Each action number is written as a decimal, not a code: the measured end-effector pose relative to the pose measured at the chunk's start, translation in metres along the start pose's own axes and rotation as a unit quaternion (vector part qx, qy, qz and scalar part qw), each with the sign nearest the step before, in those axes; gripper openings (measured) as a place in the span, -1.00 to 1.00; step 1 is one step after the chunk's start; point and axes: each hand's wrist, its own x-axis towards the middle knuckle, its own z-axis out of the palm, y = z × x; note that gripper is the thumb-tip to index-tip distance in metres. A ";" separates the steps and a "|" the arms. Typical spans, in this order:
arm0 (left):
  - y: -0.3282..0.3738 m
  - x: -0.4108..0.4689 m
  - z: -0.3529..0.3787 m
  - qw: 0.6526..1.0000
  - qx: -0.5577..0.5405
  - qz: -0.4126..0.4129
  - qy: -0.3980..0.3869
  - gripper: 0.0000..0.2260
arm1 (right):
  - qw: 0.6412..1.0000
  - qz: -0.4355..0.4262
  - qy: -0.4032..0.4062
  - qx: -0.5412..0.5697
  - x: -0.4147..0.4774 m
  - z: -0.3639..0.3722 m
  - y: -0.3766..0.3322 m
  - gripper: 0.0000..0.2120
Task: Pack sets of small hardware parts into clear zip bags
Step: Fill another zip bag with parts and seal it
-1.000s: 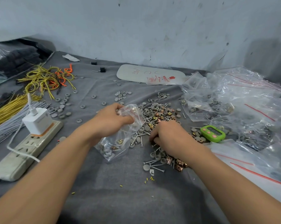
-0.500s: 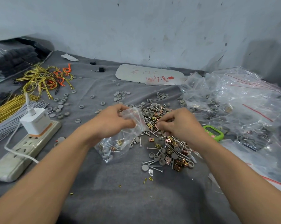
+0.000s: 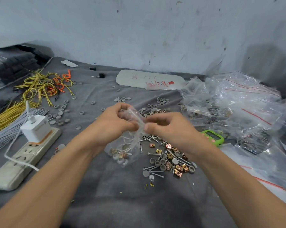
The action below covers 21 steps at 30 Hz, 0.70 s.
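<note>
A small clear zip bag (image 3: 126, 145) hangs over the grey cloth, holding nails, grey caps and brass clips at its bottom. My left hand (image 3: 113, 123) grips the bag's top edge. My right hand (image 3: 167, 125) pinches the same top edge from the right, fingertips meeting the left hand's. Below and to the right lies a loose pile of nails, grey caps and copper clips (image 3: 169, 159). More parts (image 3: 155, 111) spread out behind my hands.
A power strip (image 3: 26, 155) with a white charger (image 3: 36, 127) lies at the left, beside yellow and grey wire bundles (image 3: 5, 117). Filled clear bags (image 3: 234, 111) are heaped at the right, with a green timer (image 3: 213, 137) in front. A white card (image 3: 148, 79) lies at the back.
My right hand left the parts pile, rose to the bag's mouth and now pinches its top edge. My left hand lifted the bag so that it hangs more upright.
</note>
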 end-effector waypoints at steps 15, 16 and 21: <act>0.012 -0.012 -0.018 0.989 -0.138 0.030 0.040 -0.71 | 0.982 -0.039 -0.049 0.181 -0.007 -0.027 -0.010 -0.70; 0.011 -0.011 -0.020 0.989 -0.134 0.025 0.054 -0.74 | 0.978 -0.030 -0.065 0.197 -0.008 -0.033 -0.009 -0.73; 0.010 -0.009 -0.023 0.988 -0.102 0.014 0.113 -0.91 | 0.983 0.018 0.008 0.185 -0.004 -0.039 -0.009 -0.89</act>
